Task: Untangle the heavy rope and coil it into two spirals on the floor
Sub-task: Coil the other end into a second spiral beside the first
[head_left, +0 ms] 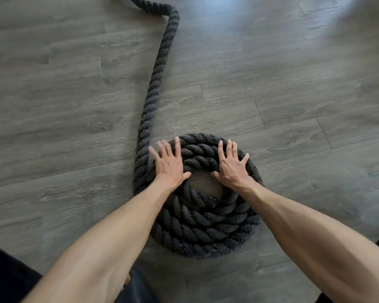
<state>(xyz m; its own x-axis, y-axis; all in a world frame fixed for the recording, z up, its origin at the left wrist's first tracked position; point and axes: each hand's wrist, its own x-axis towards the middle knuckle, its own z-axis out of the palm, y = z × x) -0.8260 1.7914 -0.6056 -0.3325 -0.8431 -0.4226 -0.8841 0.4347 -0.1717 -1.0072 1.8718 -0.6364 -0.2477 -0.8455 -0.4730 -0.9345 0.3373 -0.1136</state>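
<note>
On wood-grain floor (293,84), twisted rope (197,232) spiral under left hand (170,166), right hand (233,166).

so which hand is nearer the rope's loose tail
The left hand, flat on the coil beside where the tail leaves it; the right hand presses the opposite side.

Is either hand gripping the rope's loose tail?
No, the left hand and right hand press flat on the coil, fingers spread.
</note>
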